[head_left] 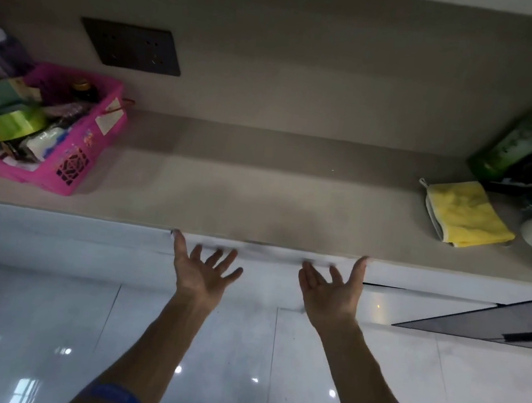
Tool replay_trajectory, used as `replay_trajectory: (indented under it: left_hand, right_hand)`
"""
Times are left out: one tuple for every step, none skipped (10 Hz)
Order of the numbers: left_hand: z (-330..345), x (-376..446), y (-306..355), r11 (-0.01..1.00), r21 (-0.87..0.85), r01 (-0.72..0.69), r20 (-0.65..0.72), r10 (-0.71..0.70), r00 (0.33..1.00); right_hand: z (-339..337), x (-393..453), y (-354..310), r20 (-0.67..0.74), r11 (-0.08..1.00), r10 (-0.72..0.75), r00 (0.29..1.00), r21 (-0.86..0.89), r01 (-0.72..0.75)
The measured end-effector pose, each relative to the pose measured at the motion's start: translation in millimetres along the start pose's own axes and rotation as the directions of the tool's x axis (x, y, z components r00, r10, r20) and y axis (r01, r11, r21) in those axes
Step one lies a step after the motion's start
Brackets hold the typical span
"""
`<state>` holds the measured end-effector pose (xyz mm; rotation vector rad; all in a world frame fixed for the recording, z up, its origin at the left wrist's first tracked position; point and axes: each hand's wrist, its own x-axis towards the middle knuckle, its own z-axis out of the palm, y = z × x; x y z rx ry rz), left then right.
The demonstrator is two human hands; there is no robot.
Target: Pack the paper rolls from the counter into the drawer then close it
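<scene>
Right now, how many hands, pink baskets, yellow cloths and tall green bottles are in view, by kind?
Hands: 2 (left hand, right hand)
Pink basket: 1
Yellow cloth: 1
Green bottle: 1
Total: 5

Dim light, glare spots on glossy floor (236,366), fingertips perhaps motion-blurred, wide-angle bending at edges

Matt, smooth counter (260,183); glossy white drawer (264,282) and floor (38,323); pink plastic basket (71,155); fluffy yellow cloth (467,212); shiny green bottle (523,140).
</scene>
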<state>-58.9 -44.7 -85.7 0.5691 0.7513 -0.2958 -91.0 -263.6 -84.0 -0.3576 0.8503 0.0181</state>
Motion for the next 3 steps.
replay_trajectory:
  left_hand:
    - [18.9, 9.1, 7.2, 1.000, 0.011, 0.015, 0.013, -0.015, 1.000]
    - [15.9, -3.4, 3.9, 0.986, 0.155, 0.052, 0.011, -0.055, 0.998]
    - [11.3, -24.5, 7.3, 0.927, 0.374, 0.020, 0.073, -0.051, 0.996]
  right_hand:
    - [19.5, 9.6, -12.6, -0.013, 0.996, -0.016, 1.000, -0.093, 0.015]
    - [21.9, 2.4, -21.2, -0.038, 0.947, 0.007, 0.999, -0.320, -0.018]
    - [14.0, -12.4, -27.6, 0.035, 0.903, -0.014, 0.999, -0.429, 0.028]
